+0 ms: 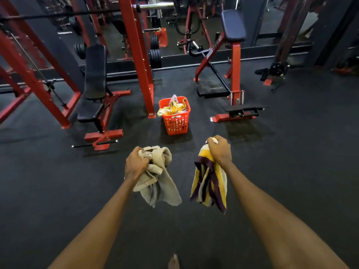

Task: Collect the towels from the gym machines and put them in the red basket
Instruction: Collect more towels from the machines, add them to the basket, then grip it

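Well, the dark rubber floor (291,171) spreads under everything in front of me, and on it the red rack (139,61) rises at the left, its near post planted just left of the basket. A black padded seat (95,74) on a red frame leans back inside that rack, and off to the right stands a red machine (236,70) with a dark pad on top. Between the two, straight ahead of me and well apart from my hands, the red basket (176,123) sits upright on the floor with a heap of yellow-and-white towels (172,108) spilling over its left rim. Nearer to me, a beige towel (159,181) hangs bunched from my left hand (137,163), and a towel striped yellow, white and dark purple (209,183) hangs from my right hand (220,150), both clear of the floor. My left fingers (140,152) are curled tight into the beige cloth; my right fingers (210,141) are closed in a fist round the top of the striped one. At the very bottom edge the tip of my bare foot (173,262) shows.
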The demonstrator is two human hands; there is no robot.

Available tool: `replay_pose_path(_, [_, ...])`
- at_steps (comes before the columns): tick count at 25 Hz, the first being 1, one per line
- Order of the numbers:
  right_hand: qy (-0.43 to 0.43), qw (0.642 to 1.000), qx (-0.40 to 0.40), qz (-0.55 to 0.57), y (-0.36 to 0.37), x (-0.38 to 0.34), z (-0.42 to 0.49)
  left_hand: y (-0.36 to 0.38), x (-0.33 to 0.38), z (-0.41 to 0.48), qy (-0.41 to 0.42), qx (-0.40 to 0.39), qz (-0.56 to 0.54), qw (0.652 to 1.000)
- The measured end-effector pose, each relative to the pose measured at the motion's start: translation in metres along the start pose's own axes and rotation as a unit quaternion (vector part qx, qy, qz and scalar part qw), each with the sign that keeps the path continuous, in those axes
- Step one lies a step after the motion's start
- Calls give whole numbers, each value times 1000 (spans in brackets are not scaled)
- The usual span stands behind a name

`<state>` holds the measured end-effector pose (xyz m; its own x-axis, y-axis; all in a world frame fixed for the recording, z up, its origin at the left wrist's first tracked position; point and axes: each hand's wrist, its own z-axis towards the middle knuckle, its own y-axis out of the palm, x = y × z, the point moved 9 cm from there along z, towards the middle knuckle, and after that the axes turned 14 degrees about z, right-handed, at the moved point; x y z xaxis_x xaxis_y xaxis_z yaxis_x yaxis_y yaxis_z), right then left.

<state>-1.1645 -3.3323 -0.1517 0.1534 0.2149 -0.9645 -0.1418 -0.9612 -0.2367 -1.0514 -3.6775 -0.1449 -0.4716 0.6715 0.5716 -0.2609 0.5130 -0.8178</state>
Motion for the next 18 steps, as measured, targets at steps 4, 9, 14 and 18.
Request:
replay_pose_path(4, [-3,1000,5,-4,57,-16,99,13,16,125,15,10,0,1000])
replay_pose_path(9, [8,1000,22,-19,127,-48,219,27,41,278,27,-19,-18,999])
replay_pose_path(14, [-19,999,36,-15,184,-98,334,29,79,411,40,-19,-13,999])
replay_pose_path(18, [-11,999,35,-6,240,-107,443,45,95,520,26,-20,-7,999])
